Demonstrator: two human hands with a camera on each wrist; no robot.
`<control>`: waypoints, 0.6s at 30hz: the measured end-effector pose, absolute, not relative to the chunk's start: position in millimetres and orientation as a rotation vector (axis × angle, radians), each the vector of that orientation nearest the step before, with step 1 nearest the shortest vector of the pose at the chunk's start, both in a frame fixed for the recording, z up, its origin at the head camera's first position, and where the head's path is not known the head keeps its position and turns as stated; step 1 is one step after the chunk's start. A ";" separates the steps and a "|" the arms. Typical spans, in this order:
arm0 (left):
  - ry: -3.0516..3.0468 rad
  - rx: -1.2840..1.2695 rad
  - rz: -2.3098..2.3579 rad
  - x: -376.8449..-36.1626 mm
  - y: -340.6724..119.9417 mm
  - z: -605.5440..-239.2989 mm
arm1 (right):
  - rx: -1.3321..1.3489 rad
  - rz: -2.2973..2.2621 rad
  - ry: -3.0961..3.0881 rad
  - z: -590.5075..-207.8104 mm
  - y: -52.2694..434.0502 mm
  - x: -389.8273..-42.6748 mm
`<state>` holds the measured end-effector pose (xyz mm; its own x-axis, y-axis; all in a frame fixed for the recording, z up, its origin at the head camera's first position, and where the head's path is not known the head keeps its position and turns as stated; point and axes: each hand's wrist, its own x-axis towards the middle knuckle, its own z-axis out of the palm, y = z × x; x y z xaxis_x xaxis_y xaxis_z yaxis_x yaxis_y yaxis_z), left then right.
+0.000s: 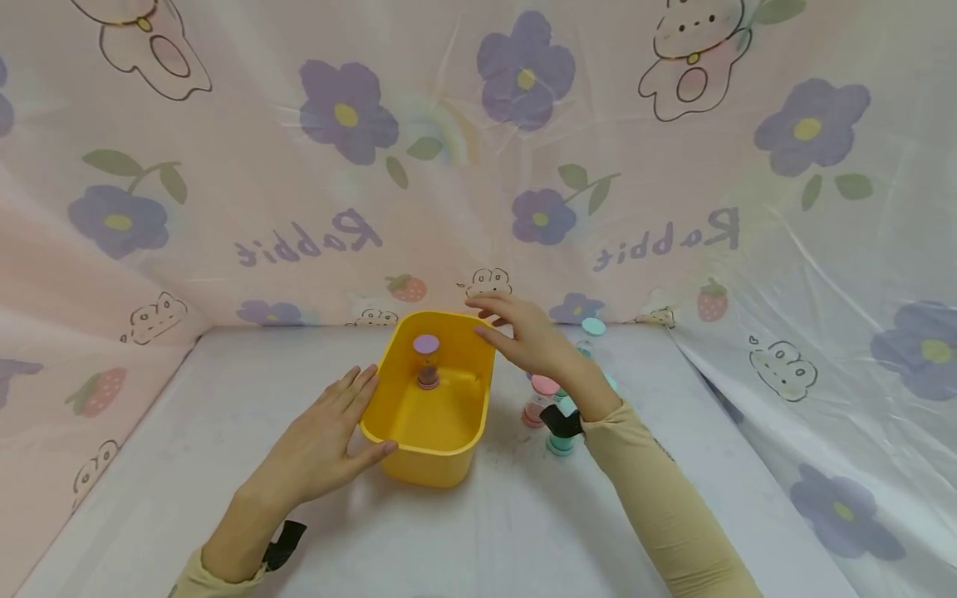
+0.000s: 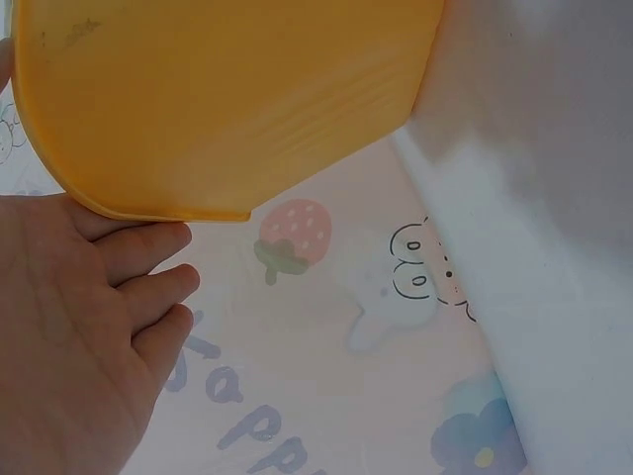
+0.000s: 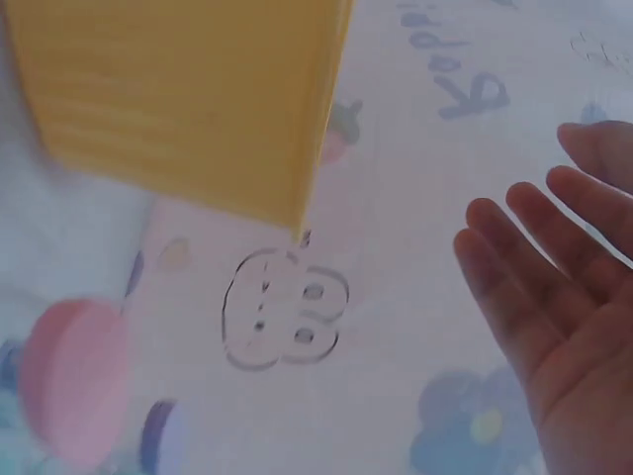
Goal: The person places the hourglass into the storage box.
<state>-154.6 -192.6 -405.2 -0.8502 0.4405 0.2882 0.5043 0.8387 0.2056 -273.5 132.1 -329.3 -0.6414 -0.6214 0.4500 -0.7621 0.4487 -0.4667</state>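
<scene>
A yellow plastic bin (image 1: 426, 469) stands on the white table. Inside it, toward the back, is a small sand timer (image 1: 427, 361) with a purple top. My left hand (image 1: 314, 444) rests against the bin's left rim, fingers fairly straight along the outside and thumb at the near rim. In the left wrist view its fingertips (image 2: 170, 237) lie right at the bin's edge. My right hand (image 1: 523, 336) is raised by the bin's far right corner with fingers spread and nothing in it. The right wrist view shows the fingers (image 3: 495, 257) apart from the bin wall.
Right of the bin, partly behind my right forearm, stand several sand timers with pink (image 1: 544, 385) and mint (image 1: 594, 327) caps. A patterned cloth (image 1: 441, 183) hangs along the back and both sides of the table (image 1: 516, 540).
</scene>
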 end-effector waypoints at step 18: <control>-2.801 -0.739 -0.384 -156.7 -193.4 -405.9 | 0.910 0.987 -2.333 -383.7 227.5 -229.1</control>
<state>-156.7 -193.4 -405.9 -0.8495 0.4506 0.2743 0.5077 0.8395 0.1935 -229.1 227.5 -383.7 -0.6833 -0.3972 0.6126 -0.7163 0.5274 -0.4570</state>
